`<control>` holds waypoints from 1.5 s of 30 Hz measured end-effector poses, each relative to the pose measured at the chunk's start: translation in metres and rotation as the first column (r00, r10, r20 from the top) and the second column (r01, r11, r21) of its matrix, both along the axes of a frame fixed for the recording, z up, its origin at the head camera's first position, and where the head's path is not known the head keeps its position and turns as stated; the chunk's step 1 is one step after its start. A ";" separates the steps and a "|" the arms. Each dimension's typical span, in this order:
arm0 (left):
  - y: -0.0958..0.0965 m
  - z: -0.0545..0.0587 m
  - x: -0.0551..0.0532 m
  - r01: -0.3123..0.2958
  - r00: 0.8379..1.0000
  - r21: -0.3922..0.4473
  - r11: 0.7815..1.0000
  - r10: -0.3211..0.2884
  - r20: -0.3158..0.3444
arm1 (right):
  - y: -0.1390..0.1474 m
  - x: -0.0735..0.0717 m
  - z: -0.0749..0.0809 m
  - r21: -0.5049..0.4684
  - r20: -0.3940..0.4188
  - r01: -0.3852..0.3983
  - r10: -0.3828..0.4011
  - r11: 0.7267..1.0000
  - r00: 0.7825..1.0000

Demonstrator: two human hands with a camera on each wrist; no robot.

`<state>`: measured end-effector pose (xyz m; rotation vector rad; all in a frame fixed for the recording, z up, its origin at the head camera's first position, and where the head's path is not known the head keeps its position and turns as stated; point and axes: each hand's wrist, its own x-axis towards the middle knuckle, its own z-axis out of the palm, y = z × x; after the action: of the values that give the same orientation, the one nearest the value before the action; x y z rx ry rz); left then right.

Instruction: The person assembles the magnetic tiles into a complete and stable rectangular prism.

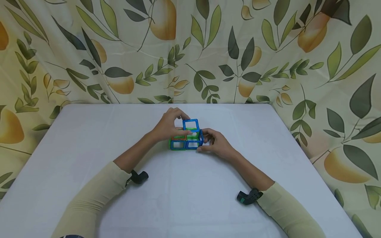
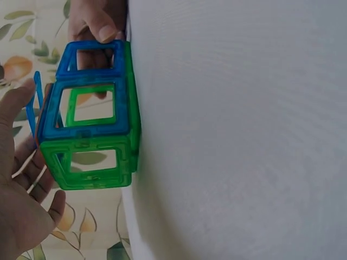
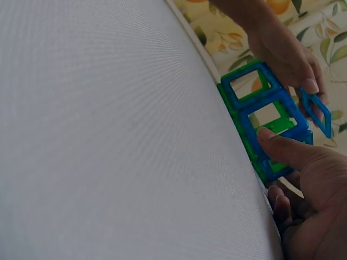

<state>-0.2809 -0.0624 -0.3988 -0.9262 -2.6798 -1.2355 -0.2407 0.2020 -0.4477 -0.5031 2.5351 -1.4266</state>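
Observation:
A low block of magnetic tiles (image 1: 186,145), two cubes side by side, stands on the table. Its front is blue, its left end (image 2: 87,181) green, and an orange tile edge shows on top of the left cube. My left hand (image 1: 166,127) pinches a blue square magnetic tile (image 3: 327,122) between thumb and fingers, tilted up just above the right cube. At the right end, my right hand (image 1: 218,143) grips the block, its thumb (image 3: 271,140) on the front side and the other fingers partly hidden behind it.
A white table (image 1: 184,198) lies under both forearms, its far edge a short way behind the block. Beyond hangs a cloth (image 1: 190,56) printed with leaves and fruit. Dark wrist cameras (image 1: 140,177) sit at the light sleeves.

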 end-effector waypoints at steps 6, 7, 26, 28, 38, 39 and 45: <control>0.003 0.000 0.004 0.025 1.000 0.004 1.000 -0.026 0.005 | 0.000 0.000 0.001 0.001 0.001 0.008 -0.008 1.000 1.000; 0.003 0.000 0.004 0.029 1.000 0.003 1.000 -0.029 0.006 | 0.000 0.001 0.001 0.002 0.001 0.010 -0.010 1.000 1.000; 0.009 -0.010 0.010 0.067 0.998 0.002 0.998 -0.067 0.003 | 0.001 0.000 -0.001 -0.009 -0.012 -0.002 0.002 1.000 1.000; 0.010 -0.011 0.010 0.070 0.998 -0.001 0.998 -0.070 0.001 | 0.001 0.000 -0.002 -0.012 -0.014 -0.004 0.004 1.000 1.000; 0.011 -0.012 0.013 0.075 0.997 -0.013 0.997 -0.075 -0.013 | 0.000 0.001 -0.001 -0.018 -0.038 -0.022 0.021 1.000 0.999; 0.011 -0.013 0.013 0.074 0.997 -0.015 0.997 -0.074 -0.013 | 0.000 0.001 -0.001 -0.016 -0.039 -0.022 0.022 1.000 0.999; 0.012 -0.014 0.012 0.073 0.997 -0.013 0.997 -0.073 -0.010 | 0.001 0.000 -0.001 -0.016 -0.035 -0.018 0.017 1.000 0.999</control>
<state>-0.2685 -0.0509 -0.4128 -1.0385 -2.6710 -1.2249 -0.2406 0.2026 -0.4486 -0.5568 2.5412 -1.4466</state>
